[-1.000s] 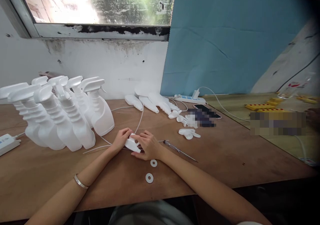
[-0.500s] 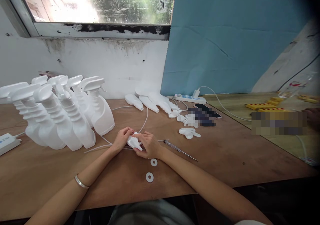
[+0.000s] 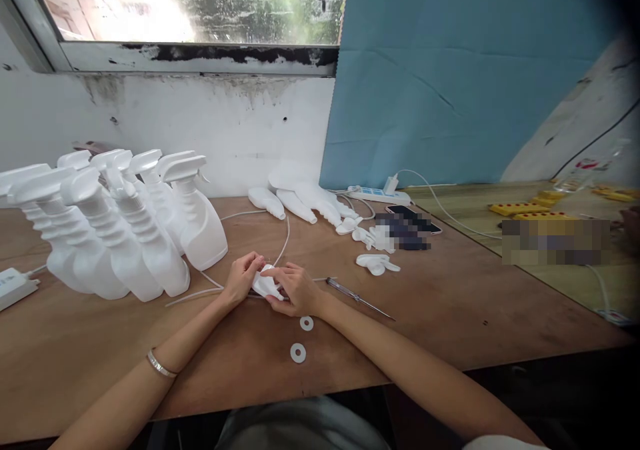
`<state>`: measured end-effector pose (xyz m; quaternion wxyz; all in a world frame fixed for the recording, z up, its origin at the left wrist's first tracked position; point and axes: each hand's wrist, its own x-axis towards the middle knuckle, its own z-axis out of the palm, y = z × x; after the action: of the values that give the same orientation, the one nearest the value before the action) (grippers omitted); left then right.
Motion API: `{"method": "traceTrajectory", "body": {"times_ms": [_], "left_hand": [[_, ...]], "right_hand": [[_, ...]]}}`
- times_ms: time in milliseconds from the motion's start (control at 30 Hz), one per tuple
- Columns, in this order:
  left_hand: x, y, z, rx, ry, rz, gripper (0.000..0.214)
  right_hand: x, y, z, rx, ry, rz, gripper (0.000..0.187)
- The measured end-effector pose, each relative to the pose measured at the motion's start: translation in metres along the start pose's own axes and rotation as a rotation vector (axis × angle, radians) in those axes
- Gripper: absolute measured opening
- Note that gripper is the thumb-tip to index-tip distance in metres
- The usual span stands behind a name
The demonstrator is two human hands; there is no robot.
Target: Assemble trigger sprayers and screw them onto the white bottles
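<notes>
Between my two hands is a white spray bottle head (image 3: 267, 285), held low over the wooden table. My left hand (image 3: 243, 278) is closed on its far left end, the fingertips pinched there. My right hand (image 3: 296, 291) grips the other side, thumb below and index finger lying across the top. Fingers cover part of the head. Thin white tubes (image 3: 196, 296) lie under and around the hands. Two white ring washers (image 3: 298, 353) rest on the table just in front of my right hand. To its right lies a screwdriver (image 3: 356, 297).
Several white spray bottles (image 3: 150, 250) stand at the left. Empty-looking white bottles (image 3: 295, 200) lie by the wall. Small white sprayer parts (image 3: 377, 263), a phone (image 3: 415, 219) and a power strip (image 3: 379, 196) are at the right. Another person's hand (image 3: 631, 227) shows at the far right.
The view has shifted very slightly. Both hands stay on the spray bottle head in nearly the same pose; nothing else has visibly moved.
</notes>
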<state>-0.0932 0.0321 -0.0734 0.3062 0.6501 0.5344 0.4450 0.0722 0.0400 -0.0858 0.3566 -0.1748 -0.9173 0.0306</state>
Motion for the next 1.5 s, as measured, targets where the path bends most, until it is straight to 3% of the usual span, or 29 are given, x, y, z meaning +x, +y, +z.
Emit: {"method": "traceTrajectory", "body": {"times_ms": [1233,1500], "left_hand": [[0.0010,-0.0030,0.0008,0.029,0.060,-0.016,0.028],[0.0006,-0.0054,0.0016,-0.075,0.026,-0.043,0.027]], "right_hand": [[-0.0005,0.0063,-0.0028,0.019,-0.063,0.064,0.034],[-0.0003,0.0069,-0.0056,0.099,-0.043,0.163,0.033]]}}
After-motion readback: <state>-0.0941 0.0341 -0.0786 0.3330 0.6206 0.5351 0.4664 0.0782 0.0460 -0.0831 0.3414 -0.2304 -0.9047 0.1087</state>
